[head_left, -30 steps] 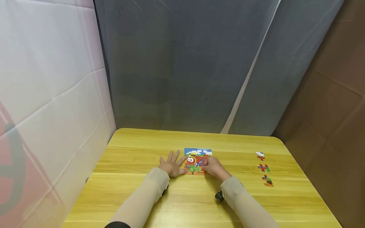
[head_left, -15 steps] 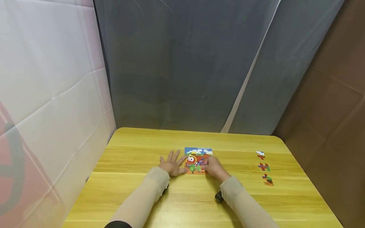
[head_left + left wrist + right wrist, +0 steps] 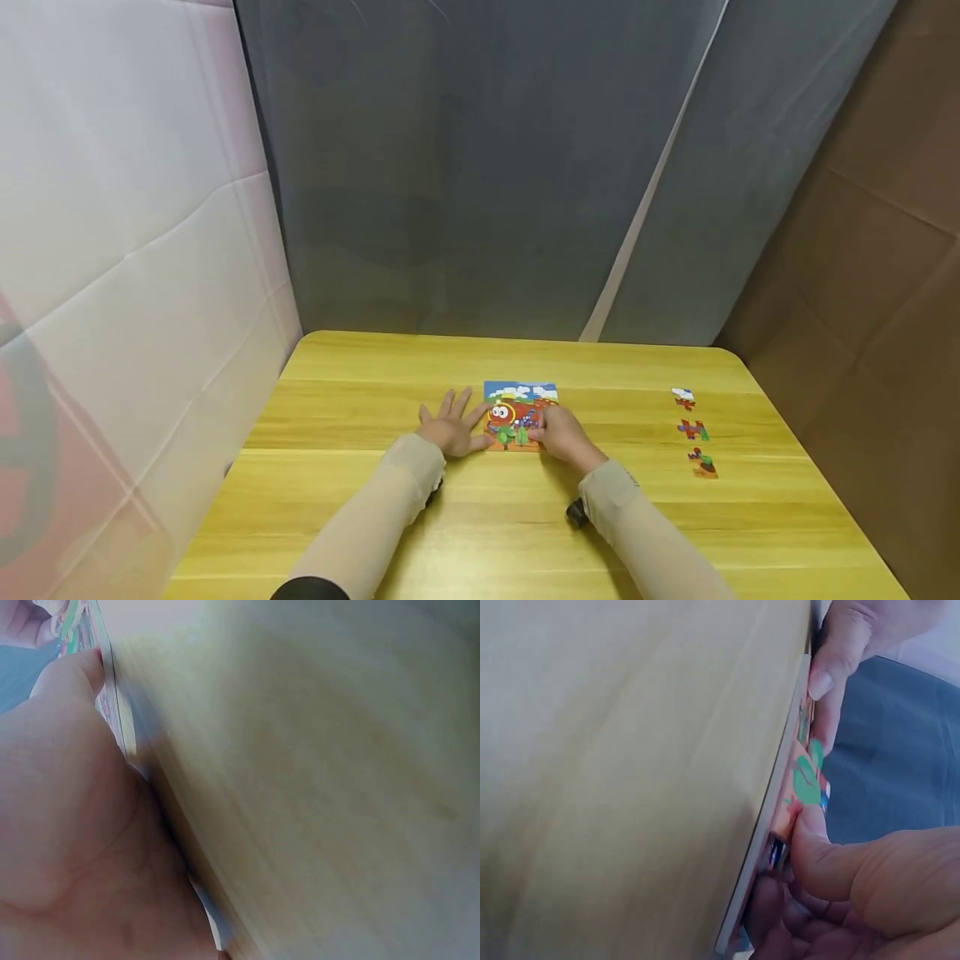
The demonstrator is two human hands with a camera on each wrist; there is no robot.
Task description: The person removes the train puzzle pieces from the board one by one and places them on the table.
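1. Flat on the bench, the left hand lies palm down with its fingers spread and straight; its thumb touches the left edge of the puzzle board. In the left wrist view the thumb tip sits against that board's thin edge.
2. Opposite it, the right hand rests on the near right part of the board with its fingers curled. The right wrist view shows the thumb and a finger below it pinching a puzzle piece at the board's edge.
3. Both forearms, in beige sleeves, reach forward from the near side of the bench and angle inward, so the two hands stand apart with the board between them.
4. One puzzle board lies at the middle of the bench, its picture showing blue sky, white clouds, a red round figure and green shapes.
5. Three loose puzzle pieces lie well apart from the board toward the right side of the bench, in a line running front to back: a far piece, a middle piece and a near piece.
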